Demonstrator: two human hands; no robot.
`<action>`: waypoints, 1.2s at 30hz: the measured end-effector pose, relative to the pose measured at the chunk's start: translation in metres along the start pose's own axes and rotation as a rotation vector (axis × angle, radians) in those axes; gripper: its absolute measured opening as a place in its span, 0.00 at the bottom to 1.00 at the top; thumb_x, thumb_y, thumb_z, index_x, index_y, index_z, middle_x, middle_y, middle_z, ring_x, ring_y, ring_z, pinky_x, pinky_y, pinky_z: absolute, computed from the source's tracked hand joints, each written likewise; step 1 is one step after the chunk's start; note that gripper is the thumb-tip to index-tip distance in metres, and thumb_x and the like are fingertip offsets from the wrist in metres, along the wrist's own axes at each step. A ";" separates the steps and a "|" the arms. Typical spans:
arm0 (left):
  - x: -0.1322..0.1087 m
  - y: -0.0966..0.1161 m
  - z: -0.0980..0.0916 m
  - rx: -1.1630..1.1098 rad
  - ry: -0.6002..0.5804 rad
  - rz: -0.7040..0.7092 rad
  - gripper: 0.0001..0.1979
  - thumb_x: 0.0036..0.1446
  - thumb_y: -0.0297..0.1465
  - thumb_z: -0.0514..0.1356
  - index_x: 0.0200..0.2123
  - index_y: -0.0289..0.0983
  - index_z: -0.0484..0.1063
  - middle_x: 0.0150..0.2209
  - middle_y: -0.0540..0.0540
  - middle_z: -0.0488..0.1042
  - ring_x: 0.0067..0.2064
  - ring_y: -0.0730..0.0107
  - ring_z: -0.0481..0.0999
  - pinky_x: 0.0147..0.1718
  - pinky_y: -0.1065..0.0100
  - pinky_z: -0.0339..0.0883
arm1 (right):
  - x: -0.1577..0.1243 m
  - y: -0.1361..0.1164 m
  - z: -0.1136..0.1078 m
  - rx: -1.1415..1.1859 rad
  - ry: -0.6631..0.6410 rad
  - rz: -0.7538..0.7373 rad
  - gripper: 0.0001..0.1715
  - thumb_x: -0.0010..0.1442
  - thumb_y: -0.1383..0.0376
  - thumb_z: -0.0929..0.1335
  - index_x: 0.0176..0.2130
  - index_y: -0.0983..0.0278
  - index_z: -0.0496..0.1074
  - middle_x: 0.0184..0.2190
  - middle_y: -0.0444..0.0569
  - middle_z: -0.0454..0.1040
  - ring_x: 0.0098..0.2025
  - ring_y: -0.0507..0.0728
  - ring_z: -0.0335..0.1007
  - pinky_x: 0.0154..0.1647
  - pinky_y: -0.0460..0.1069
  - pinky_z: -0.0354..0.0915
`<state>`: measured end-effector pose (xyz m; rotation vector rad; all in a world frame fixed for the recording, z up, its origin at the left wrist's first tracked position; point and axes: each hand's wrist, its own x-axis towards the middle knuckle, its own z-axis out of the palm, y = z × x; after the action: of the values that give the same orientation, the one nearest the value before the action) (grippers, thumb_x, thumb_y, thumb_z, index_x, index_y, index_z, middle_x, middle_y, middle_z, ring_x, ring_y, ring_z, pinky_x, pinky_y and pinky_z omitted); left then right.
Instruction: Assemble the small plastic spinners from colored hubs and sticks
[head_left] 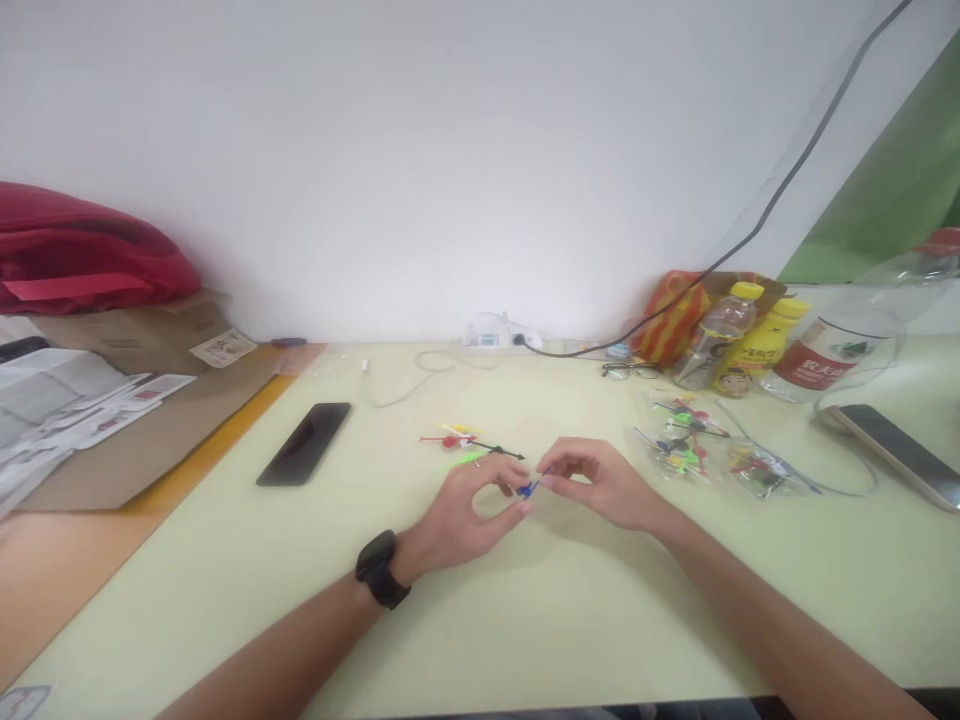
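Note:
Over the middle of the table (480,640), my left hand (472,510) pinches a small blue plastic piece (526,490) between thumb and fingertips. My right hand (596,483) grips the thin blue end of that same piece, or of a second one joined to it; I cannot tell which. Just beyond the left fingers lie loose small plastic pieces: a red one (452,440), a black one (499,450) with a pointed end, a bright green one (466,460) and a white and yellow one. A black watch (383,568) is on my left wrist.
Clear bags of coloured pieces (684,440) lie to the right, near a phone (896,450), glasses (630,370) and several bottles (817,350). A black phone (304,445) lies left. Cardboard (157,430) and a red bag (90,245) stand far left. A cable (765,210) hangs at the back.

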<state>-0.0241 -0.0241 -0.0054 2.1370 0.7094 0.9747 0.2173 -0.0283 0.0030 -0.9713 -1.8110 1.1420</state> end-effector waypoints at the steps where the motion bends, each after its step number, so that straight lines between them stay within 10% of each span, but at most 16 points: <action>1: 0.001 0.001 0.000 -0.054 -0.010 -0.028 0.04 0.64 0.32 0.63 0.40 0.39 0.76 0.47 0.40 0.79 0.50 0.59 0.79 0.50 0.59 0.72 | 0.001 0.000 0.000 0.018 0.007 -0.002 0.12 0.63 0.57 0.73 0.41 0.63 0.78 0.37 0.50 0.77 0.37 0.55 0.72 0.41 0.51 0.70; 14: 0.007 -0.004 0.004 -0.405 0.090 -0.281 0.11 0.62 0.36 0.67 0.43 0.36 0.76 0.43 0.42 0.78 0.45 0.62 0.79 0.49 0.59 0.75 | -0.008 0.005 0.018 -0.045 0.237 -0.169 0.26 0.71 0.54 0.64 0.64 0.55 0.57 0.31 0.43 0.66 0.31 0.54 0.62 0.31 0.49 0.61; 18: 0.008 -0.003 0.005 -0.434 0.107 -0.282 0.11 0.62 0.36 0.67 0.44 0.36 0.75 0.43 0.41 0.78 0.45 0.62 0.79 0.48 0.59 0.75 | -0.008 0.011 0.020 0.061 0.147 -0.073 0.24 0.72 0.48 0.59 0.37 0.61 0.72 0.26 0.44 0.65 0.27 0.53 0.58 0.30 0.49 0.59; 21: 0.008 -0.003 0.005 -0.432 0.132 -0.283 0.11 0.62 0.36 0.67 0.43 0.36 0.75 0.43 0.41 0.77 0.45 0.62 0.79 0.47 0.60 0.75 | -0.006 0.013 0.014 0.131 -0.002 0.041 0.43 0.73 0.43 0.54 0.14 0.62 0.57 0.15 0.42 0.52 0.21 0.51 0.49 0.26 0.50 0.52; 36: 0.009 -0.001 0.007 -0.505 0.125 -0.323 0.12 0.59 0.36 0.69 0.41 0.35 0.75 0.41 0.42 0.78 0.42 0.64 0.79 0.46 0.60 0.76 | -0.001 0.001 0.014 0.242 0.159 0.036 0.23 0.64 0.48 0.70 0.32 0.62 0.65 0.22 0.39 0.61 0.23 0.50 0.53 0.24 0.47 0.51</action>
<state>-0.0131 -0.0200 -0.0058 1.4843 0.7463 0.9894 0.2053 -0.0333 -0.0019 -0.9264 -1.4958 1.2367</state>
